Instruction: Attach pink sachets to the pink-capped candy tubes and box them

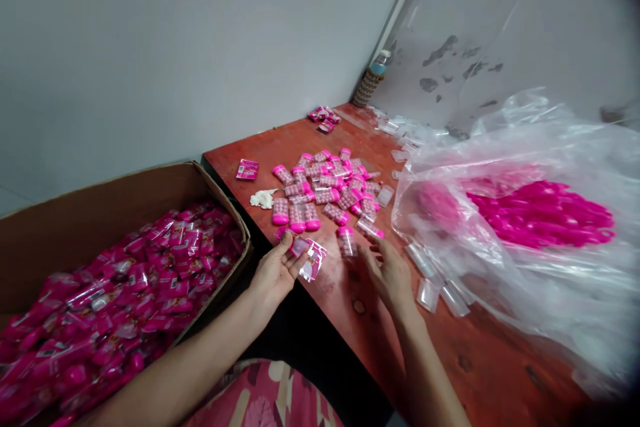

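Two bare hands, held well apart, are stretched over the near side of a red table [500,360], a patterned garment [270,403] showing below. And on the left, a box [125,203] heaped with pink packets [150,293], set right alongside, probably so that it can be reached from the same spot! By the left hand [274,270] a glossy packet [313,261] is pinched at one end, together with a small see-through piece [299,246]; most of the packet is left uncovered, perhaps for a light hold. Over to the right hand [393,273]: fingers parted, nothing seen gripped, a capped tube [369,227] lying by the fingertips; whether it is touched cannot be told. Empty tubes [454,298] are scattered beside a plastic bag [545,287], its mouth spread wide, likely to keep the bright pink pieces [545,213] exposed. Just beyond the hands, bead-filled tubes [327,195] are bunched loosely, apparently kept central for either hand. Further off, a white scrap [263,198] and a lone packet [247,169] are left aside; then a small pile of packets [325,125], and, tucked into the corner, a bottle [381,65].
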Motion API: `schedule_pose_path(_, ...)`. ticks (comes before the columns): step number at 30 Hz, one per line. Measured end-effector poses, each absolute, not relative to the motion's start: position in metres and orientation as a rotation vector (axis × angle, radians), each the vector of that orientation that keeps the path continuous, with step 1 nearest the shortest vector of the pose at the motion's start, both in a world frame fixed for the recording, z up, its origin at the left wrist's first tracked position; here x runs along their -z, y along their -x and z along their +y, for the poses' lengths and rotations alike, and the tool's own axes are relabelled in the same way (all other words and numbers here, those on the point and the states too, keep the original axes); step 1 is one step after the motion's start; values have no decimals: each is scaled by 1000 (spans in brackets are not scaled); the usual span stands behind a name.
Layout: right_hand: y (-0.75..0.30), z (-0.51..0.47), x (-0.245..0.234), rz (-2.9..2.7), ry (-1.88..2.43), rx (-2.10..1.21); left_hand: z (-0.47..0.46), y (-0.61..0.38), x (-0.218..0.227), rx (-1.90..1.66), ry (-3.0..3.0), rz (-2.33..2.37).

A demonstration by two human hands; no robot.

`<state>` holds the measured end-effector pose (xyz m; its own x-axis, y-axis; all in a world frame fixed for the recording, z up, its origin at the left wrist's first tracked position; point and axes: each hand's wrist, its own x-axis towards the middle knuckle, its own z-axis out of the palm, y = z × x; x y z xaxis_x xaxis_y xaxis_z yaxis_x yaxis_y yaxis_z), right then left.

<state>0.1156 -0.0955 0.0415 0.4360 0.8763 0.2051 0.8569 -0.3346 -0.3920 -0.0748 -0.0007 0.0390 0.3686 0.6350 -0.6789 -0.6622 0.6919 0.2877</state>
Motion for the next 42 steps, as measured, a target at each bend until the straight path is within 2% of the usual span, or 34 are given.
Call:
schedule_pose_path(4, -105, -77, -41, -1329, 2486, -68, -2, 69, -38, -819, 32, 856)
schedule_pose_path(8, -94, -69, -42, -1319, 2446, -164, -1, 70, -43, -832, 41, 868)
schedule_pose_path(13, -56, -97, -52, -927, 1916, -816, 0, 68, -44, -817, 69, 896)
schedule_pose_path(16, -28, -111, -52, -827, 1730, -1007, -3, 62, -40, -792, 51, 870)
schedule_pose_path(25, -18, -107, -37, -856, 1776, -917, -12, 54, -40, -758, 27, 816)
schedule_pose_path(35, -16, -108, -41, -838, 1622, -1073, -11, 57, -39, -679, -289, 731)
schedule_pose_path(42, -15, -111, -29, -851, 1712, -861, -14, 60, -45, -624, -611, 610)
